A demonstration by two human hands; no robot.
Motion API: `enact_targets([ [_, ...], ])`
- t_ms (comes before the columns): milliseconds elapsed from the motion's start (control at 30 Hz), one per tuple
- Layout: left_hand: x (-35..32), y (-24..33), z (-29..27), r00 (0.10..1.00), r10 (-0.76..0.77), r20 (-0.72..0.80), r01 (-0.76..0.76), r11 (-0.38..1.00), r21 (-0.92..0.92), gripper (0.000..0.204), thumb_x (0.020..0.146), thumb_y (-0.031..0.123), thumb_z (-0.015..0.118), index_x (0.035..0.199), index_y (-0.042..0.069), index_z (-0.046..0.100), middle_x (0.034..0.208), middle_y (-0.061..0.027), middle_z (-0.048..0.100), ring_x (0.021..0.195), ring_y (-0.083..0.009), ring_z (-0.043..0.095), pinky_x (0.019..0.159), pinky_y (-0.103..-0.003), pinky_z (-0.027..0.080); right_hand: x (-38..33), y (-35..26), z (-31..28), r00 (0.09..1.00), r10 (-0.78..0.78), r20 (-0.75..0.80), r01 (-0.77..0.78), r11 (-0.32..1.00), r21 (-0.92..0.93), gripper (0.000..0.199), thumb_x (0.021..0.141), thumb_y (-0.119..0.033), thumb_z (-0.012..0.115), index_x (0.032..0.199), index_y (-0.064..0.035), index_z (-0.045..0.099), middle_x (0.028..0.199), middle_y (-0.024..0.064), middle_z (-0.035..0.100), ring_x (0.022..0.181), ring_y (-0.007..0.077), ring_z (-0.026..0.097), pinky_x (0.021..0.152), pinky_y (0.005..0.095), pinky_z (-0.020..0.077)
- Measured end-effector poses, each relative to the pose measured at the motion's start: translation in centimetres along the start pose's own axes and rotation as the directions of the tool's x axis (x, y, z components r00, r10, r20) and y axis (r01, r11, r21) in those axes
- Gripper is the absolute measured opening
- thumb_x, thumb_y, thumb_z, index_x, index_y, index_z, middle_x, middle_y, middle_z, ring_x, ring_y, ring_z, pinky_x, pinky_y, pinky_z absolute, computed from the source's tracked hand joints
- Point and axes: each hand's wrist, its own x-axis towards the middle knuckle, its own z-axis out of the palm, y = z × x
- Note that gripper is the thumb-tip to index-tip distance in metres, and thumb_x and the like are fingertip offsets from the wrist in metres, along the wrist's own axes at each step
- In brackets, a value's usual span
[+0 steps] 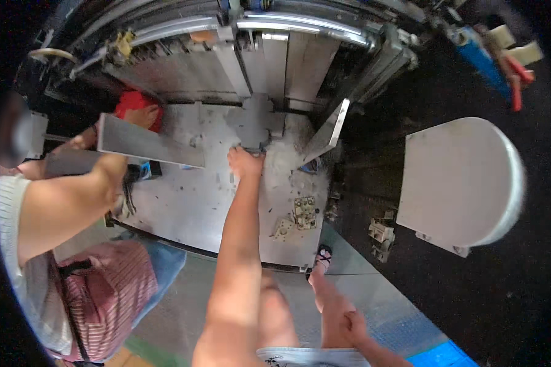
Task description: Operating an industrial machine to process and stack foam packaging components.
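Note:
My left hand (pixel 246 162) reaches into a machine bay, over a pale metal table (pixel 190 202). Its fingers curl at the lower edge of a dark grey block-like part (pixel 255 122); what they grip is hidden. Low and to the right, my right hand (pixel 352 324) is held above my leg, blurred, its fingers looking curled. Whether it holds anything cannot be made out. Left of my left hand stands an upright metal plate (pixel 150 147); a second slanted plate (pixel 329 136) is at its right.
At the left, a co-worker's hand (pixel 142 116) lies by a red cloth (pixel 127 103), their other forearm (pixel 73 202) near the plate. Small drilled plates (pixel 305 213) lie at the table's front right. A white stool seat (pixel 459 183) and a blue-and-red bundle (pixel 480 61) are further right.

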Motion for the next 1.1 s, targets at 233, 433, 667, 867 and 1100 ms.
enact_targets([
  [233,2.1,-1.0,1.3,0.998,0.066,-0.02,-0.067,0.994,-0.091,0.053,0.055,0.035,0.074,0.089,-0.001,0.057,0.095,-0.0162,0.056,0.097,-0.032,0.05,0.088,-0.036,0.039,0.3,2.6,0.7,0.933,-0.361,-0.012,0.313,0.825,-0.47,0.028,0.064,-0.013,0.059,0.091,-0.0056,0.056,0.086,0.0137,0.056,0.084,0.0319,0.052,0.072,0.0407,0.0424],
  [433,1.2,-0.6,1.8,0.98,0.138,-0.144,-0.148,0.987,-0.061,0.052,0.053,0.035,0.076,0.085,-0.002,0.058,0.091,-0.0178,0.057,0.094,-0.0322,0.051,0.087,-0.038,0.04,-0.5,1.7,1.4,0.946,-0.295,-0.132,0.225,0.894,-0.388,0.028,0.062,-0.015,0.062,0.088,-0.006,0.058,0.077,0.0119,0.057,0.073,0.031,0.054,0.065,0.0415,0.0434],
  [667,-8.1,-3.5,-1.1,0.983,0.177,0.041,-0.165,0.966,-0.199,0.084,0.057,0.036,0.076,0.119,-0.008,0.04,0.117,-0.0251,0.045,0.105,-0.0368,0.045,0.092,-0.043,0.034,-1.4,1.1,-3.7,0.931,-0.292,-0.22,0.205,0.915,-0.347,0.04,0.072,-0.025,0.063,0.106,-0.0045,0.055,0.098,0.0159,0.059,0.091,0.0275,0.056,0.079,0.0367,0.0446],
  [867,-24.1,1.8,-21.8,0.672,0.615,0.414,-0.132,0.648,-0.75,0.026,0.078,0.013,0.063,0.099,-0.001,0.058,0.09,-0.0084,0.06,0.082,-0.0138,0.057,0.074,-0.027,0.046,-9.9,-13.7,-15.6,0.906,-0.292,0.307,0.346,0.928,-0.138,0.054,0.079,-0.036,0.059,0.12,-0.0043,0.046,0.11,0.0153,0.056,0.101,0.0246,0.053,0.086,0.0349,0.0416],
  [1100,-25.1,16.4,-46.6,0.465,0.717,0.519,0.11,0.535,-0.838,0.084,0.079,0.071,0.025,0.137,0.011,0.021,0.129,-0.0127,0.039,0.115,-0.0252,0.042,0.089,-0.041,0.036,-24.9,-29.0,-33.1,0.417,-0.907,-0.067,0.757,0.305,0.578,0.052,0.088,-0.039,0.046,0.123,-0.0007,0.042,0.101,0.0126,0.058,0.095,0.0209,0.055,0.084,0.0359,0.0408],
])
